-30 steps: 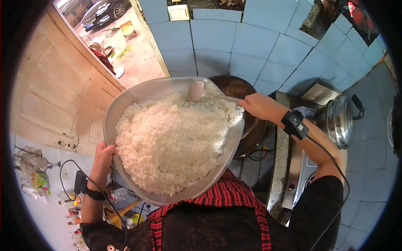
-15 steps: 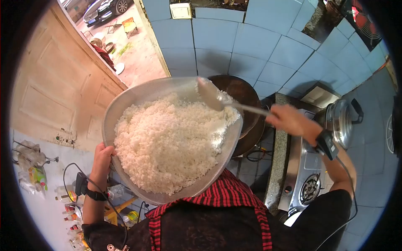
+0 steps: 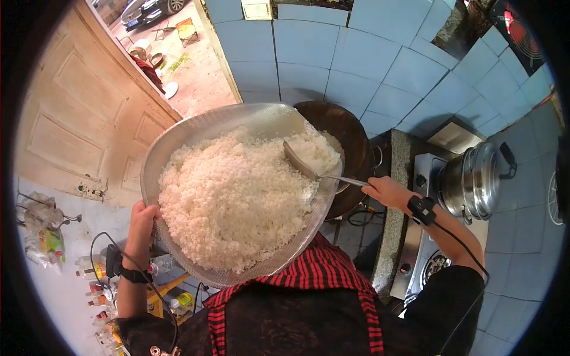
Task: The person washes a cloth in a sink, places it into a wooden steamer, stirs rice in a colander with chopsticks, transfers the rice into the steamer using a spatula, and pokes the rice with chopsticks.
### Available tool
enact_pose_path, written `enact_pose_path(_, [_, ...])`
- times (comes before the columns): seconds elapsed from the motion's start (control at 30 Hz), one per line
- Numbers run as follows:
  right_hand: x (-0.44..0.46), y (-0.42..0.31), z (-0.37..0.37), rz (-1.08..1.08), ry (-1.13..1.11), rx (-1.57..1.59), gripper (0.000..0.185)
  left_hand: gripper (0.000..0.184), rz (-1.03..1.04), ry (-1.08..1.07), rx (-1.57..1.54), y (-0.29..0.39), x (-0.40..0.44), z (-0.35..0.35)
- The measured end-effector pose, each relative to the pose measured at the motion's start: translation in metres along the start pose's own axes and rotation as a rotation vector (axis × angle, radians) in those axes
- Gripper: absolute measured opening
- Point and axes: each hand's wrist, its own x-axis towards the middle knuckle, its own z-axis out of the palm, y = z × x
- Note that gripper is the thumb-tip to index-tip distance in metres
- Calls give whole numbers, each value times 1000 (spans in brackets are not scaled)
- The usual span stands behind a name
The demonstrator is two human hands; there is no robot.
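Metal mesh forms the basket [image 3: 270,118], likely heavy under soft, clumping rice [image 3: 228,199]; its rim, pinched in my left hand [image 3: 142,221], seems the place to hold. My right hand [image 3: 387,193] grips a stiff spatula [image 3: 303,165], blade in the rice. The basket partly hides a brown wok [image 3: 355,139], near blue tiles [image 3: 306,44] and a counter [image 3: 395,216].

This is a kitchen, shown by the gas stove [image 3: 435,265], the steel pot [image 3: 472,183] and the large dark wok [image 3: 357,139]. Blue wall tiles [image 3: 303,44] and a big strainer [image 3: 261,113] of white rice [image 3: 222,196] show it too.
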Motion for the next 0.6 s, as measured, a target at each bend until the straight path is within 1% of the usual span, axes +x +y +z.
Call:
enact_pose_path(0.07, [8, 15, 0, -10, 20, -65, 44, 8, 1, -2, -4, -2, 1, 0])
enact_pose_path(0.13, [14, 24, -5, -42, 94, -141, 42, 8, 12, 1, -21, -5, 1, 2])
enact_pose_path(0.27, [19, 37, -18, -29, 124, -107, 42, 9, 11, 14, -9, -8, 2, -2])
enact_pose_path(0.37, [19, 48, -27, -39, 186, -166, 42, 11, -1, -13, 6, -2, 0, 0])
enact_pose_path(0.47, [12, 45, -36, -2, 199, -88, 42, 12, 1, -6, 41, 1, 0, 0])
enact_pose_path(0.53, [4, 32, -45, 40, 199, -58, 40, 13, 4, 6, 8, 4, -2, 7])
enact_pose_path(0.6, [0, 8, -46, 7, 174, -6, 38, 13, 8, 25, -23, 9, -6, 10])
